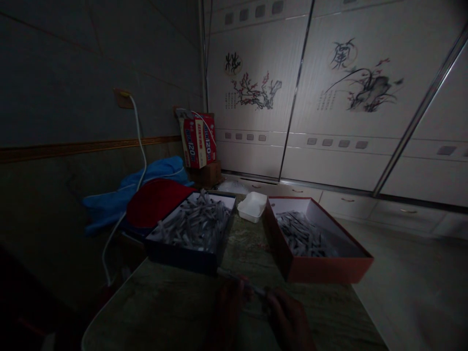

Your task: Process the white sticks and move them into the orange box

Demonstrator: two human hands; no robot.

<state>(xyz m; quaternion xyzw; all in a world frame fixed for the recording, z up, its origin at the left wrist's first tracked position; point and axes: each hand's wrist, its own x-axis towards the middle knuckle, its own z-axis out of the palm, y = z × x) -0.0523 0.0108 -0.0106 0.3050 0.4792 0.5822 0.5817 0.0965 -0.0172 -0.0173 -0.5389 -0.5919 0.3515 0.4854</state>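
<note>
The room is dim. My left hand (228, 307) and my right hand (288, 319) are close together over the near part of the table (164, 312). Both pinch the ends of a small thin grey piece (252, 287) held between them. Just beyond my left hand stands a dark blue box (183, 256) heaped with similar grey pieces. To the right of it a red box (329, 268) holds a smaller pile of them. A small white tray (252, 205) sits between the boxes at the back.
A red cushion (153, 202) and blue cloth (106, 204) lie left of the table. A white cable (141, 146) hangs from a wall socket. A red carton (197, 141) stands on a brown box by painted cabinet doors (329, 97). Pale floor (420, 292) lies at right.
</note>
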